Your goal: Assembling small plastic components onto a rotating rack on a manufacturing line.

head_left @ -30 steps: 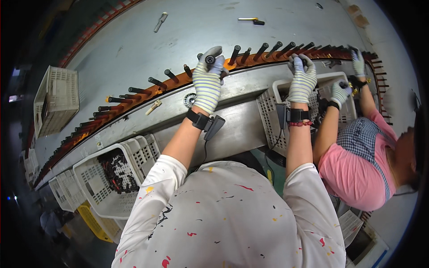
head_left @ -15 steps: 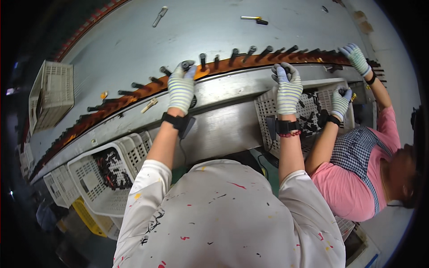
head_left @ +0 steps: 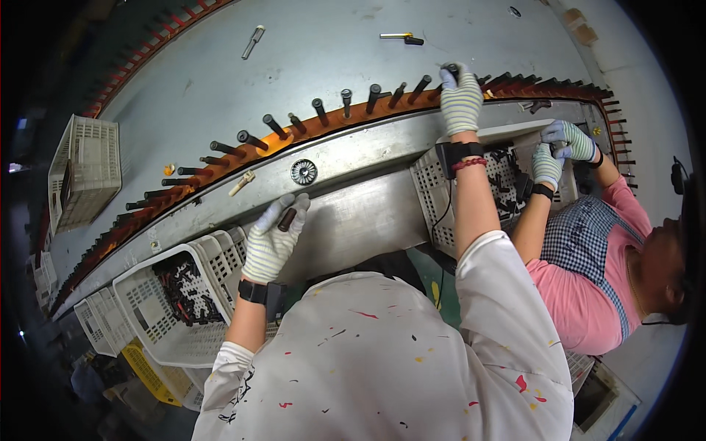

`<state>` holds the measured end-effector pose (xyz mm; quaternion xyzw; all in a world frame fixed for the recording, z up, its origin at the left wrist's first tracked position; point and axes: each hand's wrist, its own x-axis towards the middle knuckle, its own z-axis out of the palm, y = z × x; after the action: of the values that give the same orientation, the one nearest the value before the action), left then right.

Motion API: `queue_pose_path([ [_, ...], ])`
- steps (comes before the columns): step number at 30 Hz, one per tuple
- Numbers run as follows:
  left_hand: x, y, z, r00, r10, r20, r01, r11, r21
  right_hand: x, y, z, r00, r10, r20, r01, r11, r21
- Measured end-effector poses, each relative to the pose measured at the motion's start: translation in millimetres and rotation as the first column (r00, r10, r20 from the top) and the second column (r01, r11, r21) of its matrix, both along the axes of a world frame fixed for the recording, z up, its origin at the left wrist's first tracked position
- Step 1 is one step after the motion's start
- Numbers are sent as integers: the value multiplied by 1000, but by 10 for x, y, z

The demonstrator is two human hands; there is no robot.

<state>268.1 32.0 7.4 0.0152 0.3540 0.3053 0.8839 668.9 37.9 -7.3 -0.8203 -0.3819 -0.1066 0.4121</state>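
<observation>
My left hand (head_left: 266, 248), in a striped glove, is low over the metal edge with its fingers closed round a short dark tube (head_left: 287, 219). Further right and higher, my gloved right hand (head_left: 462, 108) grips a black cylindrical part (head_left: 451, 71) at the row of pegs; its lower end is hidden by the hand. An orange-brown rail (head_left: 334, 122) curves across the bench, with several black cylindrical parts (head_left: 373, 98) standing along it. Between my hands, a round black ribbed disc (head_left: 303, 172) lies on the metal ledge (head_left: 353, 151), with a pale plug-shaped piece (head_left: 241, 183) to its left.
White crates with small dark parts stand at lower left (head_left: 158, 359) and right (head_left: 425, 176). Another crate (head_left: 95, 162) sits far left on the bench. A co-worker in pink (head_left: 581, 316) has both gloved hands together at right. A metal pin (head_left: 254, 42) lies at the back.
My left hand has come down from the rail toward me and now shows a dark tube. My right hand has moved up to the rail. The co-worker's far hand has come down beside the other.
</observation>
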Motion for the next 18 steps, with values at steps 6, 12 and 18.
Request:
queue_pose_path([
  [6,-169,27,-66,978,-91,186,81,995,61,-254,-52,-426,955,-24,-297,55,994,98],
  [12,147,-22,90,970,-211,118,171,944,282,-1662,-661,314,585,414,-697,-583,813,-7],
  [18,770,-64,46,905,-405,127,352,884,308,-1909,-936,358,706,677,-207,-707,655,-267],
])
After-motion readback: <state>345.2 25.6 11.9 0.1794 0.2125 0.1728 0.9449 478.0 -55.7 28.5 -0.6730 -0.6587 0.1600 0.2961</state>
